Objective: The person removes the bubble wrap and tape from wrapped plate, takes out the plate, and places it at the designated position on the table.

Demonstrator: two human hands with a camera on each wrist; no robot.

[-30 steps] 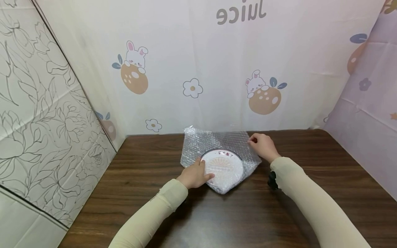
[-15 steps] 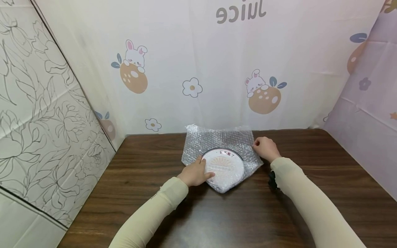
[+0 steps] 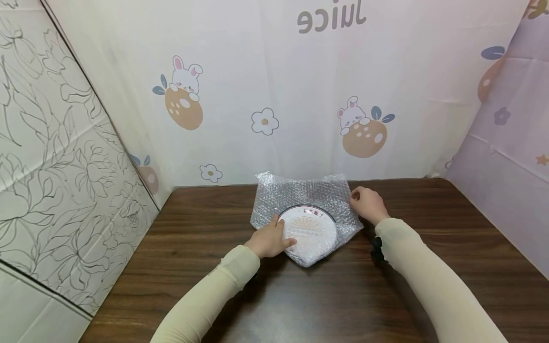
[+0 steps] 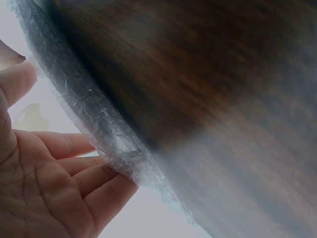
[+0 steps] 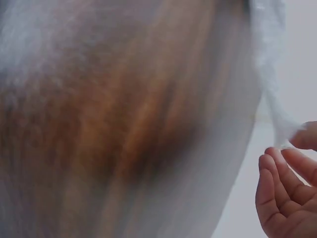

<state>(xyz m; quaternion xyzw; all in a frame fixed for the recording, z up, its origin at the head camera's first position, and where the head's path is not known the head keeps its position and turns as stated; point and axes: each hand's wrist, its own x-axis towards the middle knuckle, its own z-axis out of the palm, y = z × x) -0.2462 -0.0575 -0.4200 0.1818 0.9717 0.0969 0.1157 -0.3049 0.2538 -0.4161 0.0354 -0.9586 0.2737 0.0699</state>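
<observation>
A round white plate with a dark rim line, red characters and a pale fan pattern lies on a sheet of bubble wrap. A folded part of the wrap covers the plate's near portion and comes to a point in front. My left hand rests on the plate's left side, thumb over the wrapped face. In the left wrist view its fairly straight fingers touch the wrapped edge. My right hand pinches the right edge of the wrap between thumb and fingertips, as the right wrist view also shows.
Everything lies on a dark wood-grain table. A white curtain with rabbit and fruit prints hangs behind its back edge, and the wrap's far corners reach up to it. Patterned panels stand on both sides.
Early in this second my right hand moved slightly to the right with the wrap's edge, spreading the sheet wider. My left hand has stayed on the plate.
</observation>
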